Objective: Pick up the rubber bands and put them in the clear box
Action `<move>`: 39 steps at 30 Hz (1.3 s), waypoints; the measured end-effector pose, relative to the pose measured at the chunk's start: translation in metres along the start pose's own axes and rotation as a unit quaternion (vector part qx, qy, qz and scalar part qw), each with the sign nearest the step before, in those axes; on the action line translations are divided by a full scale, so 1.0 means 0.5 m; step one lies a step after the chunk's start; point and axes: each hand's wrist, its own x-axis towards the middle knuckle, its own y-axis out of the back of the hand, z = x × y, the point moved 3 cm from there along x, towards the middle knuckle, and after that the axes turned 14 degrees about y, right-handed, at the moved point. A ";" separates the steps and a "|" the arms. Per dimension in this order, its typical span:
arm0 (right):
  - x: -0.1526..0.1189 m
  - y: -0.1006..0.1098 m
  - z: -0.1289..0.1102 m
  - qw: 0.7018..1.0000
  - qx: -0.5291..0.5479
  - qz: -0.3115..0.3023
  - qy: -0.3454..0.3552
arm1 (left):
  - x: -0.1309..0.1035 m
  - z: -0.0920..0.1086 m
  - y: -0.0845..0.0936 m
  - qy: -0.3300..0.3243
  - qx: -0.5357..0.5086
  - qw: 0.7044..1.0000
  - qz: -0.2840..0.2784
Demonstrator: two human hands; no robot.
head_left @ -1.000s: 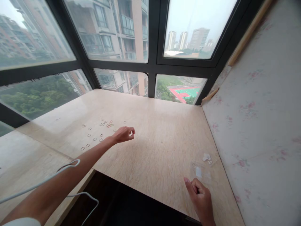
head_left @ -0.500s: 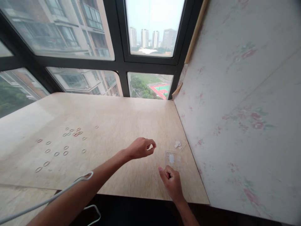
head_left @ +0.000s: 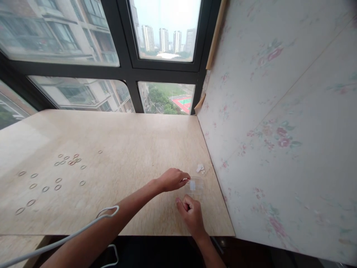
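Note:
My left hand (head_left: 174, 179) reaches across from the left, thumb and fingertips pinched at the left edge of a clear plastic box (head_left: 198, 185) with a white label inside. What the pinch holds is too small to make out. Just in front of the box, my right hand (head_left: 190, 212) is curled with its thumb up; anything inside it is hidden. Several thin rings (head_left: 58, 187) lie scattered on the left of the pale tabletop (head_left: 125, 141), some overlapping in a small cluster (head_left: 74, 160).
Beyond the box lies a small white and clear item (head_left: 200, 168). A white cable (head_left: 80, 227) runs over my left forearm. The flowered wall (head_left: 264, 149) rises along the table's right side, and dark window frames (head_left: 164, 72) stand behind it.
The view has turned rightward. My left hand has moved from left of the box to its near-left edge, its fingers now closer together. My right hand stays curled.

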 end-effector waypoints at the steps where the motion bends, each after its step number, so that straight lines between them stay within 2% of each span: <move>1: 0.000 0.000 0.000 1.000 0.002 0.001 -0.002 | -0.001 -0.001 0.002 0.009 -0.005 1.000 0.003; 5: -0.002 0.000 0.000 1.000 0.012 0.002 -0.013 | -0.011 -0.017 0.011 0.076 -0.034 0.995 0.047; 9: -0.003 0.002 0.000 1.000 0.008 0.003 -0.013 | -0.043 -0.053 0.011 0.116 -0.068 0.986 0.100; 13: -0.003 0.003 -0.005 1.000 -0.011 0.002 -0.004 | -0.096 -0.107 0.004 0.157 -0.097 0.973 0.141; 17: -0.010 0.003 -0.001 1.000 -0.027 -0.006 -0.005 | -0.161 -0.166 0.004 0.234 -0.123 0.947 0.181; 22: -0.016 -0.001 0.008 0.999 -0.040 -0.005 -0.032 | -0.239 -0.237 0.008 0.294 -0.116 0.919 0.233; 24: -0.003 -0.010 -0.006 0.998 -0.026 0.011 -0.059 | -0.263 -0.260 0.005 0.299 -0.099 0.917 0.244; 26: 0.024 -0.031 -0.040 0.998 0.003 0.018 -0.067 | -0.279 -0.275 0.001 0.290 -0.089 0.919 0.253; 28: 0.068 -0.070 -0.088 0.998 0.045 0.001 -0.044 | -0.288 -0.283 -0.003 0.284 -0.088 0.918 0.263; 30: 0.126 -0.128 -0.137 0.996 0.087 -0.028 -0.009 | -0.291 -0.286 -0.007 0.289 -0.093 0.913 0.271; 33: 0.230 -0.251 -0.189 0.986 0.123 -0.108 0.024 | -0.288 -0.292 -0.014 0.301 -0.120 0.907 0.270; 35: 0.302 -0.352 -0.206 0.977 0.060 -0.197 0.047 | -0.285 -0.300 -0.016 0.314 -0.154 0.898 0.268; 36: 0.336 -0.405 -0.211 0.963 -0.014 -0.258 0.080 | -0.284 -0.305 -0.017 0.321 -0.172 0.891 0.270; 37: 0.366 -0.458 -0.214 0.932 -0.102 -0.327 0.119 | -0.283 -0.309 -0.016 0.327 -0.189 0.884 0.276; 39: 0.421 -0.547 -0.213 0.904 -0.150 -0.374 0.142 | -0.283 -0.315 -0.013 0.330 -0.224 0.869 0.294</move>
